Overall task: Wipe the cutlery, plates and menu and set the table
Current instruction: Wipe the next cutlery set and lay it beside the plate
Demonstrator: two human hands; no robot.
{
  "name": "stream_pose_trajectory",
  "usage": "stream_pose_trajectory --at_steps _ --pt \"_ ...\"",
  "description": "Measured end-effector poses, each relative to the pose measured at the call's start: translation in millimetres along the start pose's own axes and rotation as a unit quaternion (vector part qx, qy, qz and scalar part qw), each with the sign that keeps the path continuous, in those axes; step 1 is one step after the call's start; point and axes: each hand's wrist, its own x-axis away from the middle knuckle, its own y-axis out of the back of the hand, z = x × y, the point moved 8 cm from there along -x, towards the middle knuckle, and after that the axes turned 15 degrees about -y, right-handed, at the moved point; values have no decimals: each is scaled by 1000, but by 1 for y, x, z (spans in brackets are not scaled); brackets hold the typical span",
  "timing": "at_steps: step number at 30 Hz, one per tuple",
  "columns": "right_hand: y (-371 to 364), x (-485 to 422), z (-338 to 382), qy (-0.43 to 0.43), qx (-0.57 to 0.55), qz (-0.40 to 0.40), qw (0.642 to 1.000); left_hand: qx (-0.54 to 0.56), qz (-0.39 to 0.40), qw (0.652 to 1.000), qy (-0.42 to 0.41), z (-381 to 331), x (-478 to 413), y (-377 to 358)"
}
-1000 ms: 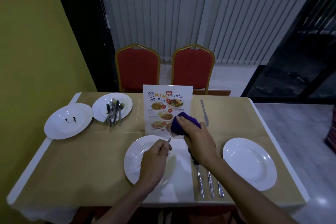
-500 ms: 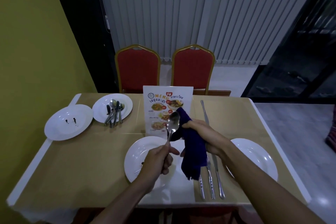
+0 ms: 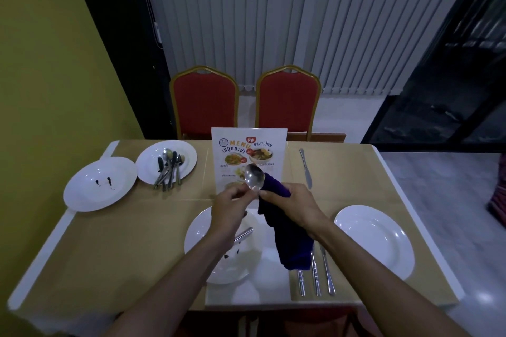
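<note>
My left hand grips a metal spoon by its handle, bowl up, above the near plate. My right hand holds a dark blue cloth that hangs down beside the spoon's neck. The standing menu is just behind the spoon. Three pieces of cutlery lie side by side on the table to the right of the near plate. A clean plate sits at the right. At far left, a plate has dark specks, and another plate holds several pieces of cutlery.
A knife lies on the table right of the menu. Two red chairs stand at the far side before vertical blinds. A yellow wall runs along the left. The floor drops off past the table's right edge.
The cloth came off the spoon's bowl and now hangs from my right hand. The spoon rose a little, with its bowl bare in front of the menu. My left hand shifted up the handle.
</note>
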Motion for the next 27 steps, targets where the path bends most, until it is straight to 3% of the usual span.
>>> stream_pose_trajectory --at_steps 6,12,16,19,23,24,27 --pt "13 4 -19 7 41 -4 999 29 -93 995 17 -21 -33 -7" --pt "40 -5 -45 8 17 -79 997 29 -8 997 69 -16 -37 -70" --pt "78 -19 -80 -27 69 -121 990 54 2 999 6 -36 -59 -113" --pt "124 -27 -106 -53 55 -208 975 4 153 984 -87 -37 -75 -161" --pt "189 -41 -122 -70 -8 -325 943 -206 362 889 -192 11 -85 -211" --pt "202 -49 -125 -70 -14 -339 938 -263 403 850 -216 31 -90 -222" --pt "226 -73 -135 -69 -29 -353 932 -461 502 686 -254 92 -106 -244"
